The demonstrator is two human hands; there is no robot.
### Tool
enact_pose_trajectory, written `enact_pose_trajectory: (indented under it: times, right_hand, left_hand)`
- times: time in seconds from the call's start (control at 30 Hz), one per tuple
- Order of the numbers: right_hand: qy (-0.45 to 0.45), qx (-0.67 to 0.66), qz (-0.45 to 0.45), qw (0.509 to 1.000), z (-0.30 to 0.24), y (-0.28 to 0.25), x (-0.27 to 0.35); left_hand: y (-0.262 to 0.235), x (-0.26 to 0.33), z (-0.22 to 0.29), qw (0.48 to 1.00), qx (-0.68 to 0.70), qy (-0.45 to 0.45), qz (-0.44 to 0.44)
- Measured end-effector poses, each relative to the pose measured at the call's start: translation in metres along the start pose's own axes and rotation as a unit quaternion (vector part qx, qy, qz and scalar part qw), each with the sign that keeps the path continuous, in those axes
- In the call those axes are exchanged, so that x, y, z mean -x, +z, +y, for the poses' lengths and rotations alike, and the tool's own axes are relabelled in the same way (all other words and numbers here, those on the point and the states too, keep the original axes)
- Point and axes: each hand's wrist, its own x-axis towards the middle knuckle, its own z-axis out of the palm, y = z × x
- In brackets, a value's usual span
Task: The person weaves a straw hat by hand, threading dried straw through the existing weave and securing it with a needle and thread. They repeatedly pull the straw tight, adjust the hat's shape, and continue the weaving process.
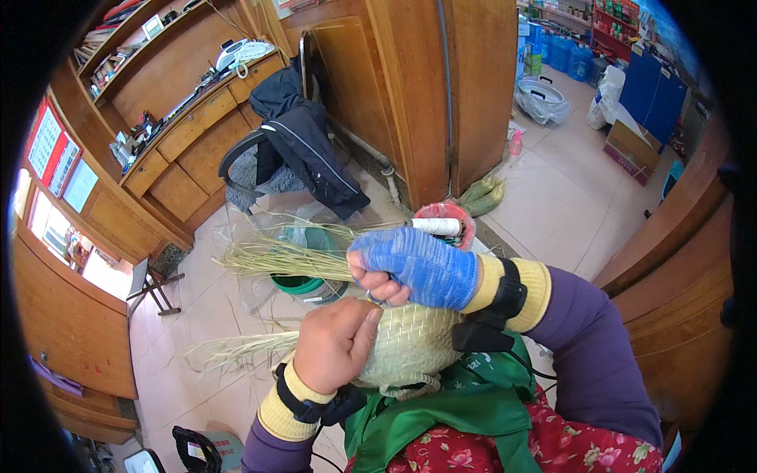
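A pale woven straw basket point(410, 339) rests on my lap, its braided edge facing me. Bare and curled, my left hand point(335, 340) pinches at the basket's left rim, thumb on top. My right hand point(418, 266), in a blue fingerless knit glove, is closed just above the rim, close to the left fingertips. Loose straw strands point(292, 260) run leftward from the right fingers, and a paler bunch of straw point(244, 351) sticks out left behind my left hand. The exact pinch point is partly hidden by the fingers.
A green bucket point(300, 285) stands under the strands. Beyond my right hand, a red basin point(467, 225) holds a white thread spool point(436, 227). A chair with dark jackets point(311, 158) stands by the wooden desk point(201, 126). A small folding stool point(155, 290) is at left.
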Motion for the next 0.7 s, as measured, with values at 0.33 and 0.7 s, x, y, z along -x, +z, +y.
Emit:
enact_pose_trajectory:
  times: [0.33, 0.7]
  right_hand:
    - [0.028, 0.229, 0.147, 0.962, -0.013, 0.008, -0.005]
    - [-0.249, 0.76, 0.287, 0.528, -0.034, 0.007, 0.061]
  left_hand:
    - [-0.007, 0.006, 0.0, 0.994, 0.092, -0.049, -0.036]
    - [-0.005, 0.004, 0.014, 0.984, 0.131, -0.118, -0.02]
